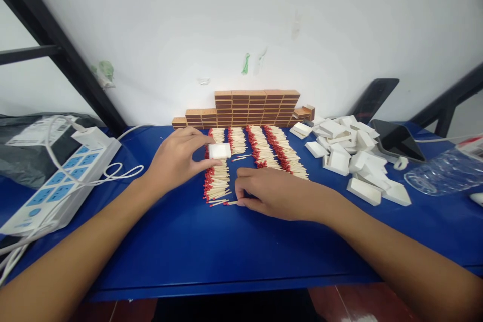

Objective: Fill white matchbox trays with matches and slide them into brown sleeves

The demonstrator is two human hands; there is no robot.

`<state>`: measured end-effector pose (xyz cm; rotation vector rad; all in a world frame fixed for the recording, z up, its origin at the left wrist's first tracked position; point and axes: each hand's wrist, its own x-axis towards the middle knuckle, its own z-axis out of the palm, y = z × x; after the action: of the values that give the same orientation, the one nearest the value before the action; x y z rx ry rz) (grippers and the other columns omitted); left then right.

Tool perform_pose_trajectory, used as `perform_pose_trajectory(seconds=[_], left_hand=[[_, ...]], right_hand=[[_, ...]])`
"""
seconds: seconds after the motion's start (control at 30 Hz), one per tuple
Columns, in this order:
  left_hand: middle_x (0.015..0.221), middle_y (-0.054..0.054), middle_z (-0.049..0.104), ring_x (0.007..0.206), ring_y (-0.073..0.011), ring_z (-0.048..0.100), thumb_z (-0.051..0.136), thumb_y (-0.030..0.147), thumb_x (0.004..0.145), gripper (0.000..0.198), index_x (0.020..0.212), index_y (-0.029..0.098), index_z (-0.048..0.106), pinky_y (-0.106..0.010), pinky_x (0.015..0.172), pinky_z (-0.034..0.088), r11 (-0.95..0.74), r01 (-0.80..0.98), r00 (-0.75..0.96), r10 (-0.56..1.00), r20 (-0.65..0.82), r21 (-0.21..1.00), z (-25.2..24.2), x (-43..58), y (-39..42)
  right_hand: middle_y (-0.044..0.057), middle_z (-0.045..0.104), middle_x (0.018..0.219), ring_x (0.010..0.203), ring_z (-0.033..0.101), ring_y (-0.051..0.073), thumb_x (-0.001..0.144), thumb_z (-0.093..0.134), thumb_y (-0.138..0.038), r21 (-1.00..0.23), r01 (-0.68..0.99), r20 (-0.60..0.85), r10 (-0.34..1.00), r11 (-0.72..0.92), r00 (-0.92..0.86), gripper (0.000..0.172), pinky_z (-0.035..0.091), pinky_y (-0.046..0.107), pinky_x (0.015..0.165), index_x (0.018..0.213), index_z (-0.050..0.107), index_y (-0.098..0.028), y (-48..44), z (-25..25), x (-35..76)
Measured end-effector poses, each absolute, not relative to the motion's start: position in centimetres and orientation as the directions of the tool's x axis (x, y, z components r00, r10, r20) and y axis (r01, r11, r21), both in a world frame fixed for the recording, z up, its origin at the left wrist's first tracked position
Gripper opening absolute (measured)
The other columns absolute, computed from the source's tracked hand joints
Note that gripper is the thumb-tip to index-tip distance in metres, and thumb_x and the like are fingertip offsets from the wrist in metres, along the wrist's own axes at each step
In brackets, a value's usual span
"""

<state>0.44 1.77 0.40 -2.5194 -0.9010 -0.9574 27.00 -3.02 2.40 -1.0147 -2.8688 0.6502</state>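
Note:
My left hand (181, 156) grips a small white matchbox tray (220, 151) between thumb and fingers, held over the leftmost row of matches (217, 181). Its inside looks white, with no matches that I can make out. Lower and to the right, my right hand (267, 192) has thumb and forefinger pinched at the end of a match (231, 203) near the front of that row. More red-headed matches lie in rows, such as the rightmost row (289, 153). A couple of loose matches (241, 157) lie between the rows.
Stacked matchboxes (256, 108) line the wall. To the right are a heap of white trays (341, 146), a dark phone-like device (396, 140) and a clear plastic bottle (445, 171). On the left, a white power strip (64, 181) with cables lies beside a dark bag (33, 148).

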Motion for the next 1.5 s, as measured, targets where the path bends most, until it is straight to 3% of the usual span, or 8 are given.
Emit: perform_pose_trajectory(seconds=[0.13,0.27,0.47,0.83,1.1,1.2,1.37,1.5], left_hand=[[0.1,-0.009,0.078,0.094,-0.0264,0.073,0.082,0.047,0.09,0.039,0.112,0.016,0.074,-0.04,0.087,0.056,-0.757,0.651,0.585,0.458,0.67,-0.05,0.3,0.5,1.7],[0.101,-0.009,0.078,0.094,-0.0248,0.074,0.083,0.049,0.09,0.04,0.112,0.017,0.074,-0.039,0.087,0.057,-0.804,0.595,0.614,0.441,0.655,-0.017,0.2,1.1,1.2],[0.099,-0.007,0.08,0.093,-0.0233,0.075,0.085,0.051,0.087,0.043,0.112,0.018,0.074,-0.037,0.087,0.057,-0.855,0.518,0.61,0.377,0.697,0.009,0.5,2.4,-0.1],[0.102,-0.007,0.082,0.097,-0.0244,0.077,0.082,0.055,0.088,0.041,0.11,0.021,0.076,-0.039,0.089,0.058,-0.839,0.541,0.608,0.435,0.664,0.055,0.8,2.3,-0.2],[0.101,-0.008,0.081,0.095,-0.0244,0.077,0.082,0.055,0.088,0.042,0.109,0.02,0.075,-0.039,0.089,0.057,-0.824,0.566,0.605,0.428,0.672,0.015,0.6,1.7,0.5],[0.102,-0.009,0.081,0.097,-0.0259,0.076,0.083,0.053,0.089,0.04,0.11,0.019,0.075,-0.04,0.09,0.056,-0.782,0.623,0.576,0.473,0.667,0.016,0.6,1.1,1.0],[0.102,-0.01,0.079,0.096,-0.0262,0.075,0.082,0.052,0.09,0.039,0.108,0.019,0.076,-0.04,0.089,0.056,-0.745,0.666,0.549,0.507,0.665,0.018,0.6,0.7,1.3],[0.101,-0.009,0.079,0.095,-0.0255,0.074,0.082,0.052,0.09,0.039,0.109,0.019,0.075,-0.039,0.09,0.056,-0.749,0.663,0.553,0.496,0.67,0.007,0.5,0.9,1.2]], right_hand=[[0.004,0.066,0.106,0.079,0.061,0.015,0.102,0.06,-0.015,-0.451,0.564,-0.115,0.581,0.692,-0.806,0.01,0.045,0.03,0.072,0.095,0.067,-0.019,-2.9,2.3,27.2],[0.004,0.064,0.107,0.083,0.061,0.015,0.108,0.057,-0.027,-0.533,0.503,0.07,0.628,0.681,-0.775,0.012,0.046,0.03,0.076,0.102,0.065,-0.02,-2.3,2.3,27.5],[0.006,0.061,0.108,0.088,0.059,0.017,0.108,0.055,-0.023,-0.436,0.56,0.32,0.703,0.704,-0.635,0.009,0.044,0.031,0.077,0.104,0.062,-0.018,-1.5,1.7,27.2],[0.006,0.061,0.099,0.075,0.054,0.015,0.101,0.06,-0.017,-0.225,0.609,0.403,0.642,0.761,-0.653,0.007,0.039,0.029,0.068,0.099,0.067,-0.017,-1.4,1.5,27.5],[0.005,0.062,0.095,0.073,0.054,0.014,0.102,0.061,-0.019,-0.267,0.569,0.456,0.622,0.778,-0.637,0.012,0.04,0.029,0.067,0.1,0.072,-0.015,-1.5,1.6,27.2],[0.004,0.063,0.093,0.075,0.056,0.014,0.101,0.063,-0.021,-0.345,0.531,0.416,0.633,0.774,-0.652,0.011,0.041,0.028,0.069,0.098,0.073,-0.017,-2.1,1.3,26.7],[0.003,0.068,0.104,0.084,0.063,0.014,0.096,0.069,-0.015,-0.488,0.46,0.199,0.608,0.742,-0.768,0.006,0.045,0.028,0.074,0.099,0.073,-0.019,-3.0,0.3,25.8],[0.004,0.068,0.108,0.086,0.065,0.015,0.1,0.066,-0.015,-0.518,0.472,0.104,0.6,0.714,-0.793,0.006,0.047,0.029,0.076,0.098,0.07,-0.018,-3.4,-0.3,25.1]])
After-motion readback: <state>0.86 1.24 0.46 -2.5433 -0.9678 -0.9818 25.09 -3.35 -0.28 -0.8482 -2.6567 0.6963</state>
